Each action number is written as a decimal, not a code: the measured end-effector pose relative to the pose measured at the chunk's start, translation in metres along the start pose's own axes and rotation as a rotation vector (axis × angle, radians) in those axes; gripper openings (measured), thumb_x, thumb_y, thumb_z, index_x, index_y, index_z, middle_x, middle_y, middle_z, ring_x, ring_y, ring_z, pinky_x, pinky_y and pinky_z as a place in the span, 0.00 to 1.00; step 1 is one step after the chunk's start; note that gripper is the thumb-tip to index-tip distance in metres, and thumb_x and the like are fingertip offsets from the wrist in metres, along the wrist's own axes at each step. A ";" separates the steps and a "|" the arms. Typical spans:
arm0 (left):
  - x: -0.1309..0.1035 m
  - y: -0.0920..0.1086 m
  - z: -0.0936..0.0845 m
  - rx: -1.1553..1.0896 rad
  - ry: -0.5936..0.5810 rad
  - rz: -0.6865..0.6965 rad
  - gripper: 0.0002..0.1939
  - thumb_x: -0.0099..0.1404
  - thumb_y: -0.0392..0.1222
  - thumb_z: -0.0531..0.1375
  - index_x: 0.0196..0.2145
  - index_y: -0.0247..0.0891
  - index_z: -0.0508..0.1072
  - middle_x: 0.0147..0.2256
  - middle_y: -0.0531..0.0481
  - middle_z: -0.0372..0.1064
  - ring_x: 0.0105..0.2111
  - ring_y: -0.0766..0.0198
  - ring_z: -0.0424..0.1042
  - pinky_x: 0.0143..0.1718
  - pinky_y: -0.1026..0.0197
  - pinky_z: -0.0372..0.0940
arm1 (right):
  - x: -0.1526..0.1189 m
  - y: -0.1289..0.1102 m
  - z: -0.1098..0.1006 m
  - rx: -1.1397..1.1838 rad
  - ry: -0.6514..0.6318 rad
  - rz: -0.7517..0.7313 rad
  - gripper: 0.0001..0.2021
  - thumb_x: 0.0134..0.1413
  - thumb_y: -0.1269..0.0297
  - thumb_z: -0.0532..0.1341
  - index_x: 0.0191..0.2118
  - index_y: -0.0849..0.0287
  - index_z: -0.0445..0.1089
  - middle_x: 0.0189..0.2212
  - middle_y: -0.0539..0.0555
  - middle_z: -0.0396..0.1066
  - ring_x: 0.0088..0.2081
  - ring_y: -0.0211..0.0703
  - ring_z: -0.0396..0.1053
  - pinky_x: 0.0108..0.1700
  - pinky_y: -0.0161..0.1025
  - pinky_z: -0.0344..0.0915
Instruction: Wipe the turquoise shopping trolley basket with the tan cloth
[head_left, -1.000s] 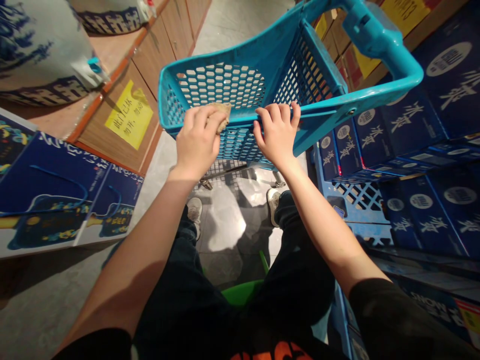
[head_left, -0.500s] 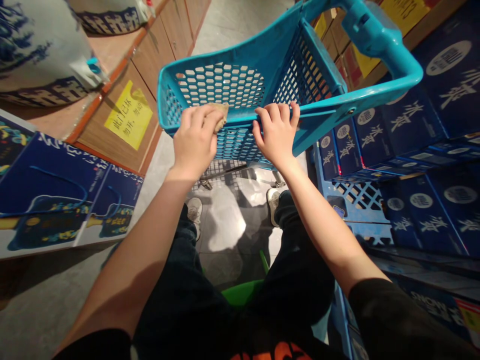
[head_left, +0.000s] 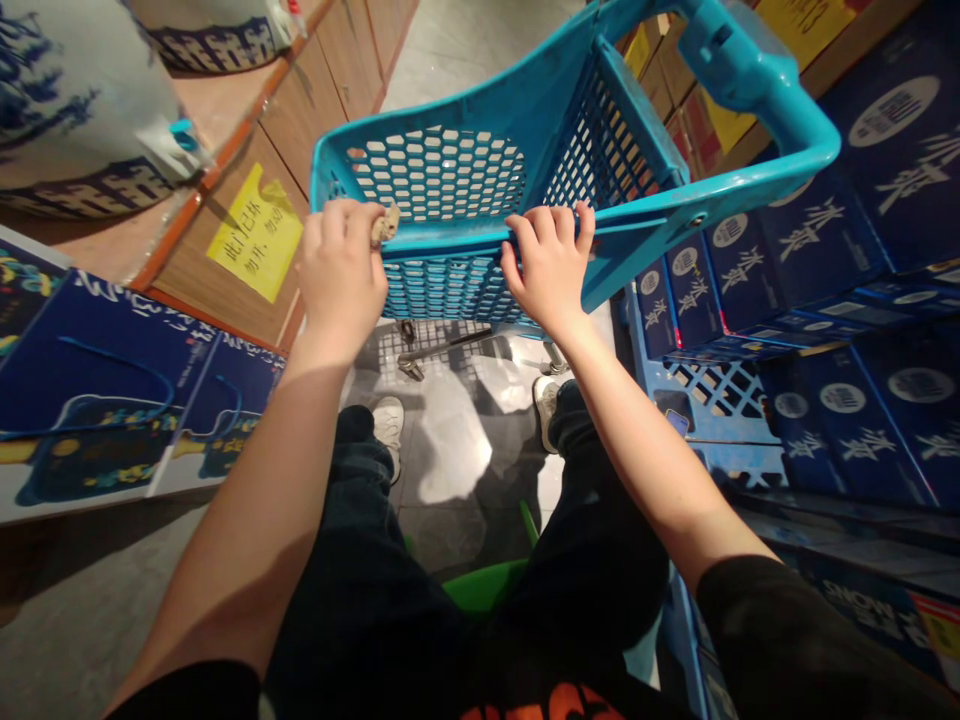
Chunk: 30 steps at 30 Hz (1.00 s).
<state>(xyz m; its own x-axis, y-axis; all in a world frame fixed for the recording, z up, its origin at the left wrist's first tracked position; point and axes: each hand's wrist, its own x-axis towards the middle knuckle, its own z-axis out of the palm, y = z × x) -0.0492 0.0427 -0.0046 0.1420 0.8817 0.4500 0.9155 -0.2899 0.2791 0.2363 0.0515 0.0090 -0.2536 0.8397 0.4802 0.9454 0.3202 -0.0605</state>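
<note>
Gripping cloth (head_left: 385, 226) (left hand (head_left: 342, 275), curled)

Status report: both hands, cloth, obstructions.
Left hand gripping beige cloth at near rim of blue cart. Right hand on same rim, in the way farther right.

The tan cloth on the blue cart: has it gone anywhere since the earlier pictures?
Yes. The left hand has moved the tan cloth leftward along the near rim of the blue cart. Nothing was newly taken hold of or let go. The right hand stays on that rim.
</note>
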 end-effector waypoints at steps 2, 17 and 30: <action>-0.006 0.021 -0.006 -0.029 -0.027 0.060 0.38 0.72 0.44 0.60 0.76 0.59 0.57 0.71 0.54 0.67 0.77 0.39 0.53 0.69 0.29 0.66 | 0.000 -0.001 -0.001 0.002 0.000 0.008 0.23 0.78 0.57 0.48 0.65 0.56 0.74 0.62 0.65 0.76 0.70 0.66 0.68 0.81 0.77 0.48; 0.002 -0.028 0.011 0.022 0.132 -0.118 0.19 0.82 0.48 0.54 0.67 0.58 0.63 0.64 0.62 0.68 0.66 0.48 0.65 0.68 0.29 0.66 | 0.000 -0.001 -0.002 0.046 0.011 0.012 0.22 0.76 0.58 0.51 0.64 0.56 0.75 0.62 0.65 0.77 0.69 0.66 0.69 0.81 0.78 0.47; -0.005 0.022 -0.019 -0.091 0.007 0.029 0.39 0.71 0.47 0.58 0.77 0.63 0.58 0.72 0.56 0.69 0.77 0.39 0.59 0.69 0.27 0.69 | -0.002 0.003 -0.001 0.024 0.012 0.004 0.22 0.75 0.59 0.51 0.64 0.56 0.75 0.61 0.65 0.77 0.69 0.66 0.68 0.80 0.78 0.48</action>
<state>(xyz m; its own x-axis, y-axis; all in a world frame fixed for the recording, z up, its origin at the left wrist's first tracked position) -0.0369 0.0249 0.0155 0.1648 0.8702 0.4644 0.8730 -0.3478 0.3419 0.2400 0.0505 0.0090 -0.2469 0.8356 0.4908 0.9413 0.3270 -0.0832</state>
